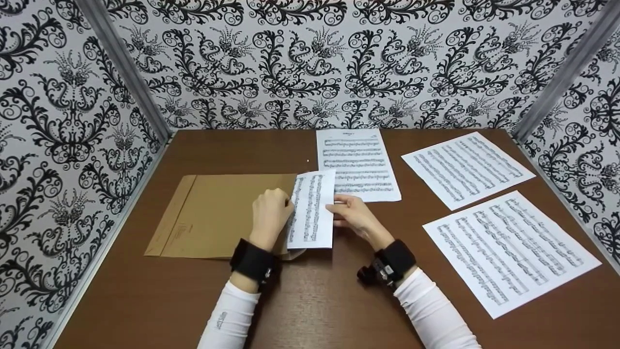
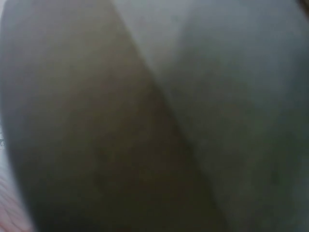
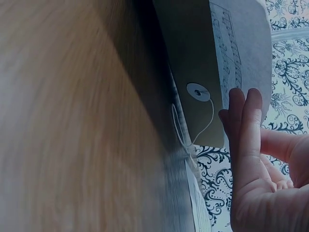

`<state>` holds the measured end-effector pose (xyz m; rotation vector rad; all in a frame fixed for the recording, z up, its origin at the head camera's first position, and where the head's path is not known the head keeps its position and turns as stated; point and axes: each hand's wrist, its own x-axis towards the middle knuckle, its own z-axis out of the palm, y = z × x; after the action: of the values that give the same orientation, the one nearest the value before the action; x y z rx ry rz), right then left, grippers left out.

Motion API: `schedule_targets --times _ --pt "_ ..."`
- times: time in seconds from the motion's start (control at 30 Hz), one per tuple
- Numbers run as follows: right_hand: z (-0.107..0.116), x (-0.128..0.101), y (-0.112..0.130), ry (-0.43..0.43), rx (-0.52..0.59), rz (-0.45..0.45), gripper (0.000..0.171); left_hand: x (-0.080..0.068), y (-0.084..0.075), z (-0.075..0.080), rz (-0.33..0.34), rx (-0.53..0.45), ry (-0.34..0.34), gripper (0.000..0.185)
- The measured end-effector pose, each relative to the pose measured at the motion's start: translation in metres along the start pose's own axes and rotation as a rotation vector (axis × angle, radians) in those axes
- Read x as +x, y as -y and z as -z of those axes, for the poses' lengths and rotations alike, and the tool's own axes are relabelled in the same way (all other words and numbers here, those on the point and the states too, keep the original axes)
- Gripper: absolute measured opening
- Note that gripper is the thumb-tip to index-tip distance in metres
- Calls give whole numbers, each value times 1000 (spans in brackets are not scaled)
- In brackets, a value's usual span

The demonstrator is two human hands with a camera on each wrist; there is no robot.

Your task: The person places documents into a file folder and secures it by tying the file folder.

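Observation:
A brown envelope (image 1: 227,208) lies across the left half of the table, its right end raised. My left hand (image 1: 272,211), fingers curled, grips the envelope near its open right end. Part of a sheet of music (image 1: 317,208) sticks out of that end; the rest is hidden inside. My right hand (image 1: 356,214) pinches the sheet's right edge, thumb on top. In the right wrist view, a white button (image 3: 198,92) with a loose string (image 3: 211,118) shows on the envelope's underside, beside the fingers of the right hand (image 3: 256,164). The left wrist view is blurred, filled by brown and grey surfaces.
One sheet of music (image 1: 358,165) lies at the back, behind the envelope's open end. Two more, a far sheet (image 1: 467,169) and a near sheet (image 1: 511,254), lie angled on the right of the brown table (image 1: 300,300). Patterned walls (image 1: 310,63) border the table's back and sides.

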<state>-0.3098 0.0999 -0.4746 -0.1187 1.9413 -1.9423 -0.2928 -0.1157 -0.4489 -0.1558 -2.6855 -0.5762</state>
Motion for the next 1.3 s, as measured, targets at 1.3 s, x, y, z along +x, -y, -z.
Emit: schedule_targets --times 1.3 --pt "-20 -2 6 -28 -13 69 40 -2 -5 -3 12 20 17 49"
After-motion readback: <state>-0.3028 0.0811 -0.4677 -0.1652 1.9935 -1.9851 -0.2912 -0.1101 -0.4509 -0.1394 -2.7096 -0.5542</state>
